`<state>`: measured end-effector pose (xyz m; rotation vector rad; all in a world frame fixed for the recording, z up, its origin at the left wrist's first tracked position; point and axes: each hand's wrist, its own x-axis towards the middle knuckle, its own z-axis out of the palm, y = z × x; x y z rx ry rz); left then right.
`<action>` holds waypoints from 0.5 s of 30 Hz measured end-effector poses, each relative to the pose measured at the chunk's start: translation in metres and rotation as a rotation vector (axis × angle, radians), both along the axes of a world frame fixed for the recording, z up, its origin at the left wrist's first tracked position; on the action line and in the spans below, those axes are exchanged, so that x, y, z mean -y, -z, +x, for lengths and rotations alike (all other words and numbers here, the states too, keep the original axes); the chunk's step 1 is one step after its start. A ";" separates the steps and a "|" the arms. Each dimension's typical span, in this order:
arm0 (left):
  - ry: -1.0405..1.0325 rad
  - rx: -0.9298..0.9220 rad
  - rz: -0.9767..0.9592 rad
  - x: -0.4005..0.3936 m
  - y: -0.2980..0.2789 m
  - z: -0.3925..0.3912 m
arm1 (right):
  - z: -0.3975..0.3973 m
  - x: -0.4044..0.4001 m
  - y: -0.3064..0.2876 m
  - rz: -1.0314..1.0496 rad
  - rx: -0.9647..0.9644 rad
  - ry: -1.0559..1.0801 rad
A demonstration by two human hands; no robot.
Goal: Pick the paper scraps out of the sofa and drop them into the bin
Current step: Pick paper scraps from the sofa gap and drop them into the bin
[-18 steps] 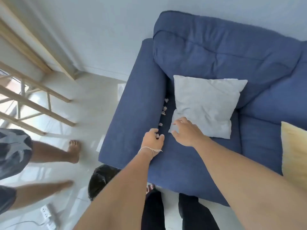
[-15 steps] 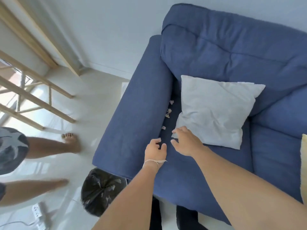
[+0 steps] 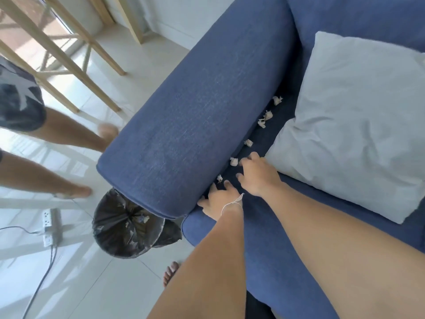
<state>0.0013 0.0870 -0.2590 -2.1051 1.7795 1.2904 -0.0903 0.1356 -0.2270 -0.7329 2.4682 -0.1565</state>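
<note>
- Crumpled white paper: scraps [image 3: 234, 161] lie in a loose row along the crease where the armrest [image 3: 193, 125] meets the seat cushion of the blue sofa [image 3: 259, 238], from near the front edge back toward the grey pillow [image 3: 358, 125].
- Handling, judged: very light, soft, easily crushed, not fragile; some may slip deeper into the gap if pushed (better pinched from above than swept).
- Grip point, judged: the raised crown of each wad, between thumb and forefinger.
- Left hand [image 3: 219, 200]: fingers spread, resting at the crease just beside the nearest scrap [image 3: 219, 178]; holding nothing that shows.
- Right hand [image 3: 258, 174]: fingers loosely curled and parted, tips just beside a scrap; whether it is touched cannot be told.
- Bin [image 3: 125, 229]: black-lined, on the floor below the armrest's front end, a few scraps already inside.
</note>
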 end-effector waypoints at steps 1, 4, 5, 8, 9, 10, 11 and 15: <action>0.024 0.020 -0.017 0.000 0.002 -0.002 | 0.001 0.002 0.005 0.011 -0.015 0.005; 0.026 0.083 -0.049 -0.002 0.008 -0.010 | 0.003 0.011 0.022 0.012 -0.117 0.032; 0.005 0.103 -0.048 -0.001 0.013 -0.014 | 0.003 0.015 0.028 0.003 -0.143 0.057; -0.084 0.147 -0.071 0.003 0.021 -0.026 | -0.001 0.026 0.039 0.001 -0.123 0.187; -0.121 0.154 -0.084 0.005 0.022 -0.029 | -0.003 0.029 0.041 0.002 -0.094 0.241; -0.149 0.156 -0.088 0.007 0.021 -0.032 | -0.005 0.031 0.044 -0.001 -0.064 0.293; -0.150 0.156 -0.075 0.008 0.020 -0.034 | -0.007 0.031 0.046 -0.013 -0.038 0.335; -0.124 0.067 -0.034 0.007 0.013 -0.030 | -0.010 0.029 0.048 -0.088 0.004 0.414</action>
